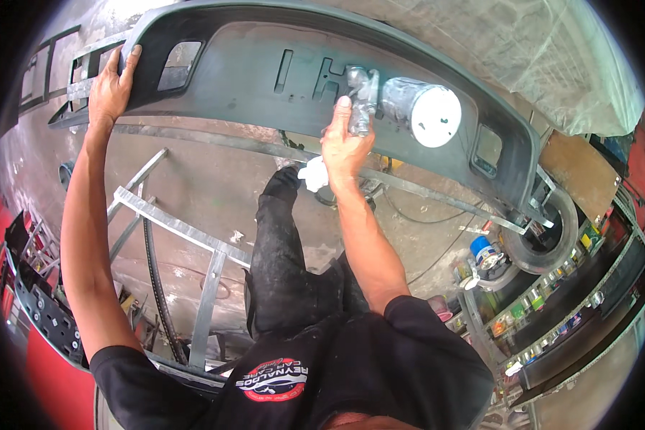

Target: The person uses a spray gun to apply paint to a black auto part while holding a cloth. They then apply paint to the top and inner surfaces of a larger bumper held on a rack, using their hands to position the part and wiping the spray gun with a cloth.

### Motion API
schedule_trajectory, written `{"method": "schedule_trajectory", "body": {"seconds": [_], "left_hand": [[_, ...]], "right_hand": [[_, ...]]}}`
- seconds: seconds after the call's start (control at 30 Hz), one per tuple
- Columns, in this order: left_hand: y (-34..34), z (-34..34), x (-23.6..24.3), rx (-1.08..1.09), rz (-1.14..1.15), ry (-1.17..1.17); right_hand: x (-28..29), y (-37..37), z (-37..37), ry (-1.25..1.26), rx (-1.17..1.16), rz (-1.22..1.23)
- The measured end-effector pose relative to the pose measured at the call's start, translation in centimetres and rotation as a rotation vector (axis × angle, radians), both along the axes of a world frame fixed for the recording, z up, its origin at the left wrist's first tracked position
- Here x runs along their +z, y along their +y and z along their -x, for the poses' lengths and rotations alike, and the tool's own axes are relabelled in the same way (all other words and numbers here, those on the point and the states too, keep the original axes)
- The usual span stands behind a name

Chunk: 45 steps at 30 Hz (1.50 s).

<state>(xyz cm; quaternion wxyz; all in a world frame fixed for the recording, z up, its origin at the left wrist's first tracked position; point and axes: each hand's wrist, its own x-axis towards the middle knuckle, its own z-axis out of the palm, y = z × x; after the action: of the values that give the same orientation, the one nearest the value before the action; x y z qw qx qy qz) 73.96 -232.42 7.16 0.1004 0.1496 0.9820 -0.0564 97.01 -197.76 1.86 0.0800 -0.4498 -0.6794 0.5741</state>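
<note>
A long grey car bumper (251, 79) with slots and square openings spans the upper view, resting on a metal stand. My left hand (110, 92) grips its left end, fingers along the edge. In front of the bumper's middle, my right hand (346, 147) is closed on a spray gun (362, 100). The gun's smeared cup (401, 97), with a white lid (437, 116), points to the right. Some white, cloth-like material (313, 174) shows beside my right wrist; whether the hand holds it I cannot tell.
A metal frame stand (179, 226) is at lower left. Tyres (552, 244), a blue-and-white can (484, 251) and shelves with many small containers (552, 301) lie on the right. Plastic sheeting (552, 57) covers something at upper right. A thin hose (437, 261) crosses the floor.
</note>
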Motion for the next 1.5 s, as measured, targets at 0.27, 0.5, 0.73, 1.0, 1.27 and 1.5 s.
{"method": "schedule_trajectory", "body": {"seconds": [0.27,0.5,0.73,1.0,1.27,1.5], "left_hand": [[-1.5,-0.2,-0.6,0.095,0.192,-0.045],[-2.4,-0.1,-1.6,-0.010,0.128,0.045],[0.0,-0.1,-1.2,0.128,0.034,-0.005],[-6.7,1.4,-3.9,-0.231,0.225,0.136],[-3.1,1.1,-2.8,0.135,-0.021,0.040],[-2.9,1.0,-2.1,0.176,-0.030,0.029]], "right_hand": [[1.8,-1.8,1.3,0.027,0.352,-0.026],[-1.8,2.1,0.8,0.105,-0.222,-0.026],[-0.7,1.0,0.8,-0.034,-0.020,0.011],[1.6,-3.5,0.9,0.122,0.366,0.006],[1.9,4.9,-5.4,-0.109,-0.343,0.116],[2.5,5.9,-5.6,-0.085,-0.399,0.044]]}}
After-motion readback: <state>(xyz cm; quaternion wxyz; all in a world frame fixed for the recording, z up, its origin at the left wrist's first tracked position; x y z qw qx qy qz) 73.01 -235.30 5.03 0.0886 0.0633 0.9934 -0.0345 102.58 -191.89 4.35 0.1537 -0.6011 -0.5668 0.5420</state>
